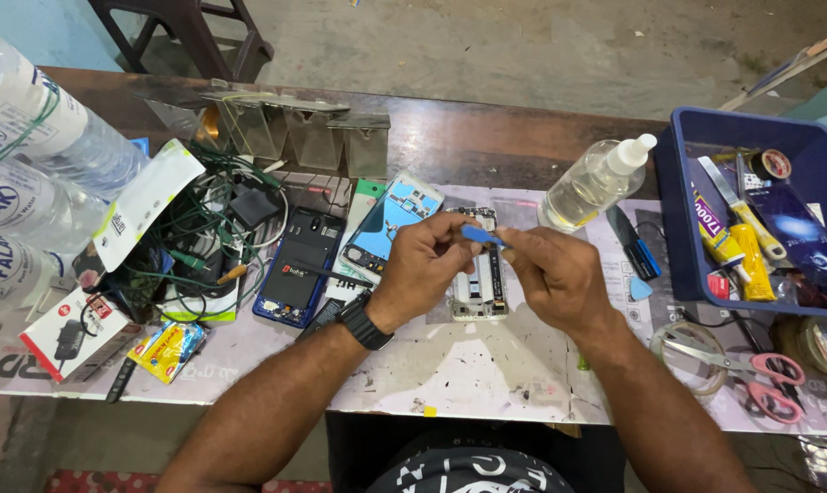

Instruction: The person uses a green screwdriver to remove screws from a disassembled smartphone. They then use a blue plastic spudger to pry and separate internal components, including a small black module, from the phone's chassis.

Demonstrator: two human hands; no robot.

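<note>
Both hands meet over the middle of the counter (486,365). The left hand (423,265) and the right hand (555,274) pinch a small blue pry tool (480,236) between them, fingers closed on it from either end, held just above an opened phone frame (482,283) that lies flat on the pale work mat. How firmly each hand grips is hard to judge from here, since the tool is mostly hidden by fingertips.

Left of the frame, nearly touching, lie a phone screen panel (397,219) and a dark phone body (302,265), then a tangle of green cables (204,233) and water bottles (39,146) crowding the left edge. On the right, a clear squeeze bottle (596,183) lies tilted beside a blue tray (678,228) of tools; scissors (760,370) sit near the front edge. The barest stretch of mat is in front of the frame, between the forearms, running to the near edge of the counter.
</note>
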